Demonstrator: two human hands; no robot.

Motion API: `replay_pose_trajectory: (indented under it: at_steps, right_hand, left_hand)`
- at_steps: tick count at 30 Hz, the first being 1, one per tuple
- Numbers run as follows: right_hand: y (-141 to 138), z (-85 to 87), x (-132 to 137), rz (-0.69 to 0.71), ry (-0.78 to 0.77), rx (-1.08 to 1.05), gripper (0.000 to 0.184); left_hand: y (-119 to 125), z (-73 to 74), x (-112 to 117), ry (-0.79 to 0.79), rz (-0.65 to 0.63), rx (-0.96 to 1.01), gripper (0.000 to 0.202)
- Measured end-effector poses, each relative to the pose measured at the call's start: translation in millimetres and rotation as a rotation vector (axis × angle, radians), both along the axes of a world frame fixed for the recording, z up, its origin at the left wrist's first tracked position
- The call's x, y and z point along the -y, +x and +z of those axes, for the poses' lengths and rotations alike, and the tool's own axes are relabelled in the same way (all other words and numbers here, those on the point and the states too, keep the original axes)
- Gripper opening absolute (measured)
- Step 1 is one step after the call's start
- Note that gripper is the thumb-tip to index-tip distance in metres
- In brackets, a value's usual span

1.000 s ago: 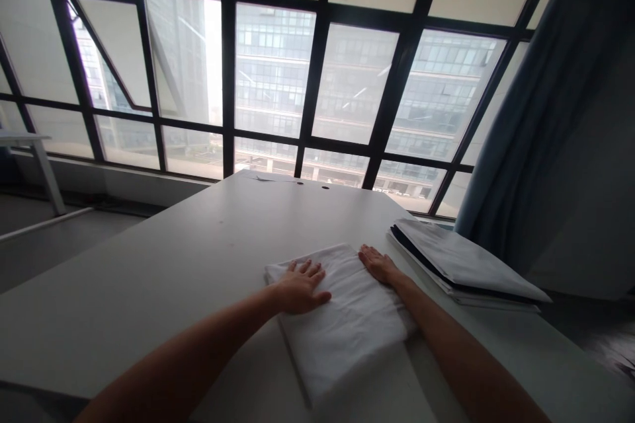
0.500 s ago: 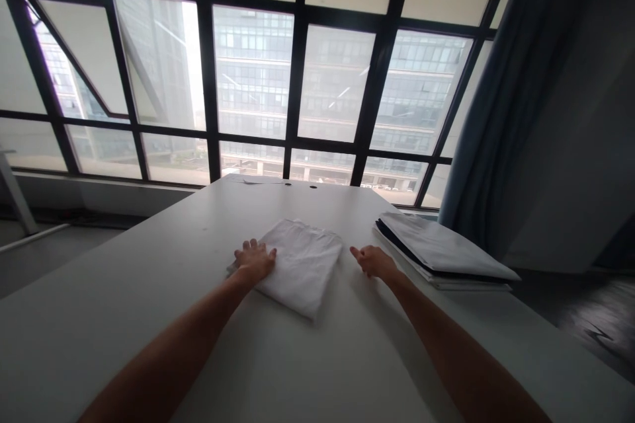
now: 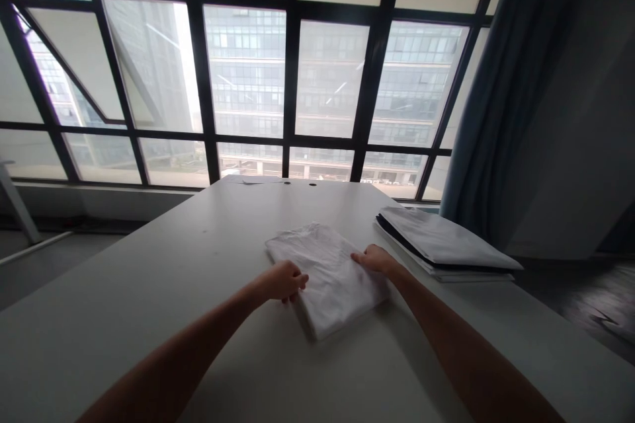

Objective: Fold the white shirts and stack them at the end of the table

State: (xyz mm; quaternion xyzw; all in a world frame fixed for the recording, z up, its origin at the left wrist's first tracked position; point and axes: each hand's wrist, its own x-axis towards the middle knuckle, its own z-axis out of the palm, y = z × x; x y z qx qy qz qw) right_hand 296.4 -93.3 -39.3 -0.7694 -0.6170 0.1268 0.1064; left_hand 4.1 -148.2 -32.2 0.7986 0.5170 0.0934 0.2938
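Observation:
A folded white shirt (image 3: 331, 281) lies at an angle in front of me, low over the table, its near corner pointing toward me. My left hand (image 3: 285, 279) is closed at its left edge, with thumb and fingers pinching the cloth. On the opposite side my right hand (image 3: 374, 259) grips the right edge, thumb on top and the other fingers hidden underneath. Whether the shirt's underside fully touches the table cannot be made out.
The white table (image 3: 163, 291) runs away from me toward large windows (image 3: 327, 79). To the right sits a stack of folded cloth (image 3: 446, 241), white with a dark layer. A thin white item (image 3: 260, 181) lies at the far edge. A blue curtain (image 3: 496, 112) hangs at right.
My left hand went from lying spread on the shirt to pinching its left edge. My right hand closed on the right edge. The shirt has turned and shifted right.

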Motion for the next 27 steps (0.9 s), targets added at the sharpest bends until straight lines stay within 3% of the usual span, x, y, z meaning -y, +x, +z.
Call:
replay_pose_trajectory:
  at_steps: [2, 4, 9, 14, 17, 22, 27]
  right_hand:
    - [4, 0.0, -2, 0.018, -0.011, -0.026, 0.040]
    - [3, 0.9, -2, 0.034, -0.010, -0.034, 0.036]
    - [-7, 2.2, 2, 0.051, 0.056, -0.013, 0.029]
    - [-11, 18.3, 4, -0.005, 0.226, 0.080, 0.030]
    - [-3, 51.4, -2, -0.010, 0.391, 0.177, 0.028]
    - [30, 133.4, -20, 0.061, 0.538, 0.231, 0.030]
    - [104, 205.7, -37, 0.014, 0.576, 0.243, 0.038]
  left_hand:
    - [-8, -4.5, -9, 0.357, 0.075, -0.094, 0.034]
    - [-22, -13.6, -26, 0.564, 0.090, -0.168, 0.039]
    - [-49, -38.4, -63, 0.375, 0.130, -0.318, 0.065]
    - [-46, -43.5, -63, 0.364, 0.204, -0.362, 0.070]
    - [-44, -44.3, -60, 0.374, 0.192, -0.392, 0.067]
    - [-44, -45.8, -60, 0.388, 0.187, -0.437, 0.065]
    - [-43, -45.3, -58, 0.380, 0.191, -0.438, 0.064]
